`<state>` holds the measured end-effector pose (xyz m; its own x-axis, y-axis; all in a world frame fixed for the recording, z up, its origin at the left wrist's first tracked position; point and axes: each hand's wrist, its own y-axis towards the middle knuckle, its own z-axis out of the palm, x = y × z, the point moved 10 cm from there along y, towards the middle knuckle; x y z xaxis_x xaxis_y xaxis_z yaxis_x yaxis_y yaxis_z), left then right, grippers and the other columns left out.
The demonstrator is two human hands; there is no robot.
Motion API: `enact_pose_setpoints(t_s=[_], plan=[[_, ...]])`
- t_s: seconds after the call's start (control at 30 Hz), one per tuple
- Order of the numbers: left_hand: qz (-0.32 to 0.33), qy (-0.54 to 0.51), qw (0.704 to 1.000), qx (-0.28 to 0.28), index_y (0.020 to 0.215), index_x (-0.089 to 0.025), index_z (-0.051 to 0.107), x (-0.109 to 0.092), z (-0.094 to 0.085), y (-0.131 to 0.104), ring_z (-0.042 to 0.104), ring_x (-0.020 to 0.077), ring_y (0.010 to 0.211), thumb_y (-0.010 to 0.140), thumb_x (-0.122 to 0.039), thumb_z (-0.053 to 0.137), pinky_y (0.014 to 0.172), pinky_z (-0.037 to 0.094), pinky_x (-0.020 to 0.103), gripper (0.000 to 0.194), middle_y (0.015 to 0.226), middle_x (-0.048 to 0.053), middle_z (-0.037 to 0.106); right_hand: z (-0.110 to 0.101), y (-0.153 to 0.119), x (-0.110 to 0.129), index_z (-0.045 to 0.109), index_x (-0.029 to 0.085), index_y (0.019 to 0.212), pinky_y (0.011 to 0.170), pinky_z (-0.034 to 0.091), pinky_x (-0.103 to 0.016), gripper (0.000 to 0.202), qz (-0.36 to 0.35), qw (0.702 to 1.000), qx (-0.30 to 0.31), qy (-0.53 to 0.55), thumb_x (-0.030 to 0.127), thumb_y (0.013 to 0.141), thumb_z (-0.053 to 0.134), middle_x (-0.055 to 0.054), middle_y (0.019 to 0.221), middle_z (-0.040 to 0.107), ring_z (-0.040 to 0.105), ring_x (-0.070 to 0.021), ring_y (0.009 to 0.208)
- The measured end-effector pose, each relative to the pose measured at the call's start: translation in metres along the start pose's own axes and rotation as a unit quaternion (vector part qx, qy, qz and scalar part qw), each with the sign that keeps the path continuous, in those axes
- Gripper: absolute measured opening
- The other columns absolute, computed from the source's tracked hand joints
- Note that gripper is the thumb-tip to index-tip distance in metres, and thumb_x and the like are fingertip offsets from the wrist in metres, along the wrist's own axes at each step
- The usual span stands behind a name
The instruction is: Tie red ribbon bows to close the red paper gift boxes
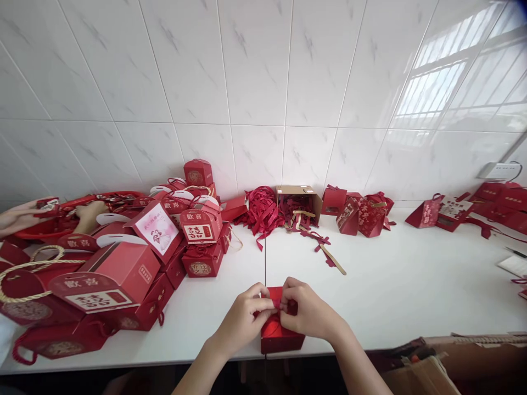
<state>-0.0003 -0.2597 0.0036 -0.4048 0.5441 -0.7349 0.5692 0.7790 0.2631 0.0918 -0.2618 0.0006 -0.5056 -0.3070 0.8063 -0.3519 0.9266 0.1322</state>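
Observation:
A small red gift box (284, 344) sits at the front edge of the white table, straight in front of me. Above its top, my left hand (248, 318) pinches a red ribbon (277, 303) from the left. From the right, my right hand (307, 310) closes its fingers on the same ribbon, and the fingertips of both hands almost meet. The fingers hide most of the ribbon, so its exact shape there is unclear.
Many red gift boxes (111, 274) are piled at left, beside a co-worker's hands (88, 215) at a red basin (119, 193). Tangled red ribbon (262, 211) and a cardboard box (315, 204) of ribbon pieces stand by the wall. A carton (465, 351) is at lower right.

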Motion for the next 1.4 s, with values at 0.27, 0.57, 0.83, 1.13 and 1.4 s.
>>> enact_pose_setpoints(t_s=[0.27,0.57,0.83,1.13,1.4], plan=[[-0.050,0.034,0.997,-0.042,0.089,-0.023,0.067,0.013,-0.015,-0.006,0.053,0.0133,0.065,0.089,-0.028,0.045,0.062,0.043,0.025,0.023,0.087,0.004,0.057,-0.017,-0.012,-0.009,0.047,0.019,0.059,0.059,0.041,-0.025,0.013,0.020,0.998,-0.055,-0.002,0.011,0.069,0.050,0.000,0.080,0.050,0.049,-0.0117,0.064],[-0.068,-0.009,0.996,-0.055,0.077,-0.021,0.055,0.012,-0.026,-0.012,0.054,0.0205,0.096,0.085,-0.028,0.050,0.088,0.042,0.033,0.012,0.102,0.007,0.057,-0.041,-0.030,-0.021,0.053,0.022,0.069,0.093,0.036,-0.045,0.009,0.026,0.984,-0.154,-0.079,0.016,0.076,0.053,-0.006,0.112,0.053,0.046,-0.0252,0.110],[-0.082,-0.134,0.987,0.022,0.076,-0.020,0.055,0.026,-0.001,0.008,0.047,0.0232,0.116,0.086,-0.035,0.051,0.099,0.033,0.037,0.019,0.120,0.010,0.054,-0.045,-0.033,-0.019,0.054,0.022,0.069,0.094,0.033,-0.052,0.011,0.034,0.963,-0.219,-0.155,0.021,0.080,0.052,-0.008,0.121,0.053,0.043,-0.0279,0.118],[-0.115,-0.342,0.932,0.018,0.066,-0.016,0.055,0.036,0.008,0.009,0.049,0.0250,0.113,0.083,-0.036,0.058,0.096,0.036,0.036,0.027,0.112,0.009,0.056,-0.035,-0.033,-0.024,0.047,0.021,0.063,0.083,0.045,-0.038,0.017,0.028,0.984,-0.173,-0.044,0.020,0.080,0.047,-0.008,0.102,0.061,0.058,-0.0219,0.097],[-0.125,-0.410,0.904,-0.005,0.071,-0.015,0.056,0.044,0.013,0.006,0.054,0.0192,0.097,0.085,-0.036,0.056,0.088,0.041,0.032,0.025,0.111,0.008,0.054,-0.028,-0.032,-0.022,0.042,0.021,0.062,0.068,0.046,-0.029,0.018,0.055,0.989,-0.134,0.022,0.019,0.080,0.045,-0.002,0.071,0.058,0.058,-0.0180,0.074]])
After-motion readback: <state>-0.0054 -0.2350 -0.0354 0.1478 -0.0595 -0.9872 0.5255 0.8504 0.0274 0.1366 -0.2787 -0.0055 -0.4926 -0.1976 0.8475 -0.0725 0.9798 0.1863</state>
